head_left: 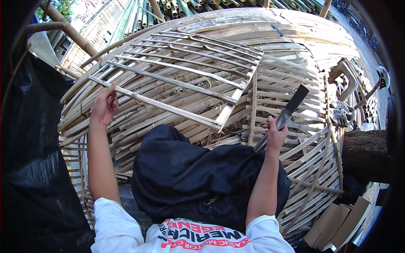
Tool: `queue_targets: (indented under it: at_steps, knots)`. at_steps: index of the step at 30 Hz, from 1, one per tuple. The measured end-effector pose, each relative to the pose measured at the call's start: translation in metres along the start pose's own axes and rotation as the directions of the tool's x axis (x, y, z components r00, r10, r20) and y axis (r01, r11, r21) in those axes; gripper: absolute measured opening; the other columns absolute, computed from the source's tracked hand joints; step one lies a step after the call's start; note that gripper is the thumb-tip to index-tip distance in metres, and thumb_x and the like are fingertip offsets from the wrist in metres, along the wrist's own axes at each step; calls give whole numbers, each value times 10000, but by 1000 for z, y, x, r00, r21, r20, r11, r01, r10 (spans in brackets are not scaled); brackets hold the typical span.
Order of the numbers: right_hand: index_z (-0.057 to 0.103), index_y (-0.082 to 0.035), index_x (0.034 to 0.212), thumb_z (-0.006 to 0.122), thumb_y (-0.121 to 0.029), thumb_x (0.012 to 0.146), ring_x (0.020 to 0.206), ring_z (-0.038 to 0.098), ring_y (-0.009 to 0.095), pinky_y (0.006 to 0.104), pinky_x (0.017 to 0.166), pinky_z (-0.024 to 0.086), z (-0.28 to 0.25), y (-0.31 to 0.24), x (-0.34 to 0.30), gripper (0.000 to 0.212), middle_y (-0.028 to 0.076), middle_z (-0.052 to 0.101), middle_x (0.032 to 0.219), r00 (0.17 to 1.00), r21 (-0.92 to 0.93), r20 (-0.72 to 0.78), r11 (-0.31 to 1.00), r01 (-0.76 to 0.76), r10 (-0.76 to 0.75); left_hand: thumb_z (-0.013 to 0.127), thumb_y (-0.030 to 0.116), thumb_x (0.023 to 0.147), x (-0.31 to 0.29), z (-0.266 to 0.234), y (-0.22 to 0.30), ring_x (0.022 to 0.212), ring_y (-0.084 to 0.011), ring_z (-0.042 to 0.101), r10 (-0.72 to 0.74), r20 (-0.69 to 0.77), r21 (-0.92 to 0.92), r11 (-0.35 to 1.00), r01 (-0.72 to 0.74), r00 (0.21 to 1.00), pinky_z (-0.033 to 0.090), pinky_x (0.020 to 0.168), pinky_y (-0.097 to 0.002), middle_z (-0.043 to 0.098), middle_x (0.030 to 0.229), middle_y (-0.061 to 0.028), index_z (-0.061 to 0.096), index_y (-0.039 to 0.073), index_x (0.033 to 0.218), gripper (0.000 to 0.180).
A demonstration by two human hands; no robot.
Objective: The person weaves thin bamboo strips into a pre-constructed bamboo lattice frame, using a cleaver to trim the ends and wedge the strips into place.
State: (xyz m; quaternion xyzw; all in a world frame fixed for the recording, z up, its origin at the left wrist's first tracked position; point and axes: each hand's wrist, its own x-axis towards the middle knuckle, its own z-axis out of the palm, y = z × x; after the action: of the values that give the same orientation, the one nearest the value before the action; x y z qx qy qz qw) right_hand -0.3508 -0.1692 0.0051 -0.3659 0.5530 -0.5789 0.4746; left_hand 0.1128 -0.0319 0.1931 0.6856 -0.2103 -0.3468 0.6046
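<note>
My left hand [105,105] is raised at the left, its fingers curled and the upper ones pinching the nearest slat of a bamboo lattice frame [160,103] near its left end. The frame has several long split-bamboo slats fixed to a crosspiece at the right, and it rests tilted on a heap of bamboo strips. My right hand [276,134] is wrapped around a large knife [297,99]. Its dark, square-ended blade points up and to the right, apart from the frame. The lower end of the knife sticks out below my fist.
Stacked bamboo slat panels [291,76] spread beyond my lap, which a black cloth [202,177] covers. Green bamboo poles [177,10] lie at the back. A black sheet [33,147] hangs at the left. A log [365,154] and cardboard [337,223] are at the right.
</note>
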Motion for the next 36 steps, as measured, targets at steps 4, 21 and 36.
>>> queue_targets:
  at_steps: [4, 21, 36]
  knots:
    - [621, -3, 958, 736, -263, 862, 692, 674, 140, 235, 460, 501, 20, -31, 21, 300, 104, 685, 868, 989, -120, 146, 993, 15, 3, 680, 333, 910, -3, 8, -6, 485, -61, 474, 49, -18, -88, 995, -51, 999, 339, 448, -224, 384, 528, 90, 518, 184, 695, 307]
    - [587, -24, 936, 801, -132, 775, 658, 618, 140, 265, 502, 502, 136, -66, 133, 289, 62, 646, 810, 965, 181, 222, 967, -181, 139, 672, 306, 918, 21, 17, 36, 442, -54, 420, 129, -116, -131, 981, -144, 985, 284, 418, -204, 373, 532, 87, 492, 194, 683, 316]
    - [574, 6, 983, 773, -109, 784, 763, 706, 189, 308, 558, 524, 168, -111, 132, 305, 132, 700, 886, 980, 124, 196, 990, -62, 37, 667, 364, 901, 63, 3, 93, 493, -59, 431, 150, -54, -48, 987, -152, 987, 284, 451, -213, 331, 538, 92, 488, 204, 720, 301]
